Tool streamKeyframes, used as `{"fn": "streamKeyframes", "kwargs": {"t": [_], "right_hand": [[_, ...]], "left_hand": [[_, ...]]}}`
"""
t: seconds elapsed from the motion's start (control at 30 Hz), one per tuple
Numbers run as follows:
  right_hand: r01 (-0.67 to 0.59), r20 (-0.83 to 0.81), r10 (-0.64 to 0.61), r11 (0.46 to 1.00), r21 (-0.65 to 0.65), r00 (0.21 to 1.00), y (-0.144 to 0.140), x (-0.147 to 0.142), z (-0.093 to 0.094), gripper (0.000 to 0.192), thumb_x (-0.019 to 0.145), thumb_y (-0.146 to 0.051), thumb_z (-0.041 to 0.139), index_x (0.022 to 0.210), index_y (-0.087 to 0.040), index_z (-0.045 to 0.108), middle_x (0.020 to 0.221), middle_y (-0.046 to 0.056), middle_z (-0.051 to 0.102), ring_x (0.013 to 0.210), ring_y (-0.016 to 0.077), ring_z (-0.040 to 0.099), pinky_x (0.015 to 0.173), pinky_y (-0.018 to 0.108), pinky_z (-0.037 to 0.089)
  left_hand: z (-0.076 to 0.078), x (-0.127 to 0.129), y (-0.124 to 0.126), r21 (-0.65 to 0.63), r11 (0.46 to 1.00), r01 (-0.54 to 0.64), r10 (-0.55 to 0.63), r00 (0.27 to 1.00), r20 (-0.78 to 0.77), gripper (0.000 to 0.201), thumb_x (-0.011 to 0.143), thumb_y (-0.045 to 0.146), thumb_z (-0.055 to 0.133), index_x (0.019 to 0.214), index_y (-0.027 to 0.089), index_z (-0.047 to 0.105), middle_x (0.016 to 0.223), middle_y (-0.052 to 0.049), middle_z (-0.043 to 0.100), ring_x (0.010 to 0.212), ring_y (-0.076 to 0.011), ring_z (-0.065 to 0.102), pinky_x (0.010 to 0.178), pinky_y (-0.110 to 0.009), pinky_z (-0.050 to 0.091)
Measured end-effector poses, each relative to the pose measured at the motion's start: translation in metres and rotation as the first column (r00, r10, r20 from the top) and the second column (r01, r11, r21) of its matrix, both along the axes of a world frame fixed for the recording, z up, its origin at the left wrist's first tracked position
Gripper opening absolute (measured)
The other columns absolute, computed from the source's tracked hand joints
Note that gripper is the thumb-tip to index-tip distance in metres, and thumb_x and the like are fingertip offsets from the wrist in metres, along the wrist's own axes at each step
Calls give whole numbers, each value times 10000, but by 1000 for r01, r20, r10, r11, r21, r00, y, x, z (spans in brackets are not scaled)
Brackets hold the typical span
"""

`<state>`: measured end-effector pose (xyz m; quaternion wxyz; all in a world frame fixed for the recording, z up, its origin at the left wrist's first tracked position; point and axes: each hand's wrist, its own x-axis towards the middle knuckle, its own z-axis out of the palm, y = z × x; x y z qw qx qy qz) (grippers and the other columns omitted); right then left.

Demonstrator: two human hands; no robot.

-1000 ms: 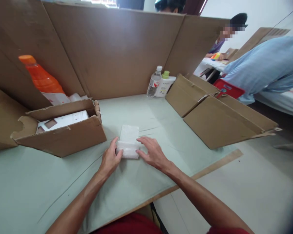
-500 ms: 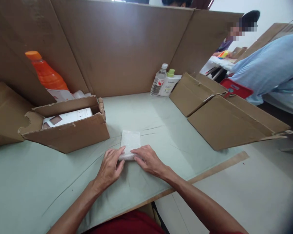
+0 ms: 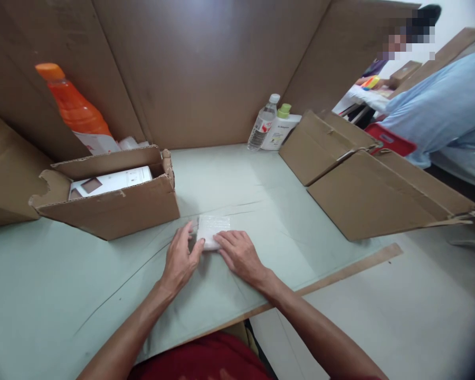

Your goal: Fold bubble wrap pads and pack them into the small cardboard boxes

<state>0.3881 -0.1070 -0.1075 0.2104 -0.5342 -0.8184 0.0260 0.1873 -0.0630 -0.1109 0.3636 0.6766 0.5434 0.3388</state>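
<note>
Two hands, our left hand (image 3: 181,258) and right hand (image 3: 238,254), press flat on a white bubble-wrap packet (image 3: 211,230) on the desk (image 3: 241,184), gripping nothing.

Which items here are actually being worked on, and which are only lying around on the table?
Being worked on:
- left hand and right hand, both pressing on the white bubble-wrap packet

Lying around:
- open cardboard box with white cartons inside
- orange bottle
- clear water bottle
- white green-capped bottle
- flattened cardboard boxes
</note>
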Motion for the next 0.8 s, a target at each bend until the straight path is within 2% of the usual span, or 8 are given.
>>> {"fn": "streamKeyframes", "kwargs": {"t": [0.07, 0.13, 0.27, 0.33, 0.43, 0.53, 0.7, 0.8], "right_hand": [[70, -171, -76, 997, -41, 982, 7, -1, -4, 281, 945, -170, 577, 1218, -176, 643, 1144, 125, 742, 1023, 280, 658, 858, 431, 491], [104, -357, -145, 986, -133, 923, 7, -4, -3, 270, 949, -223, 586, 1208, -187, 656, 1152, 112, 747, 1045, 270, 674, 899, 422, 508], [-88, -605, -172, 923, -375, 777, -8, -16, 10, 259, 941, -277, 589, 1176, -216, 679, 1075, 62, 759, 968, 223, 704, 864, 351, 550], [-140, -621, -138, 915, -378, 771, -14, -17, 17, 235, 925, -302, 617, 1133, -230, 698, 1079, 65, 746, 996, 230, 692, 893, 361, 544], [-124, -612, -117, 933, -337, 782, -15, -13, 27, 438, 867, -426, 714, 1260, -242, 654, 1263, 111, 669, 1072, 253, 654, 956, 402, 524], [-276, -670, -85, 867, -414, 737, -7, -14, 37, 651, 807, -555, 755, 1347, -230, 595, 1215, 101, 675, 984, 230, 657, 881, 356, 544], [-366, -623, -21, 794, -485, 782, 4, -34, 47, 245, 832, -401, 717, 978, -208, 678, 928, 25, 687, 840, 191, 617, 756, 297, 501], [-305, -485, 23, 803, -512, 874, 7, -46, 55, 241, 791, -239, 695, 1021, -226, 623, 897, 8, 681, 802, 188, 611, 732, 307, 501]], "left_hand": [[1, -4, -13, -207, 977, -60, 108, 968, 229, 606, 872, 416, 608, 1404, 160, 473, 1282, -168, 629, 1065, -246, 656, 929, -433, 538], [3, -6, -26, -388, 921, -12, 200, 872, 446, 649, 831, 397, 636, 1403, 155, 449, 1321, -178, 614, 1128, -249, 655, 977, -430, 524], [9, -2, -40, -496, 845, 200, 243, 683, 688, 542, 742, 304, 668, 1249, 147, 560, 1217, -140, 683, 1141, -254, 659, 986, -387, 513], [14, -1, -43, -494, 852, 174, 240, 708, 664, 495, 737, 282, 657, 1209, 149, 589, 1133, -111, 714, 1087, -239, 671, 956, -359, 519], [20, -5, -49, -420, 906, 51, 179, 853, 490, 593, 746, 265, 652, 1322, 164, 550, 1228, -117, 693, 1125, -245, 658, 962, -358, 520], [22, -12, -58, -271, 960, 70, 22, 947, 322, 713, 777, 270, 652, 1455, 173, 455, 1322, -138, 657, 1146, -254, 659, 968, -364, 524], [14, -24, -63, -181, 972, 152, -127, 981, 147, 799, 811, 249, 608, 1545, 115, 324, 1128, -136, 730, 917, -240, 709, 839, -366, 564], [16, -38, -57, -129, 976, 176, -167, 983, 72, 785, 810, 214, 599, 1542, 126, 331, 1089, -126, 740, 898, -242, 719, 798, -357, 572]]}}
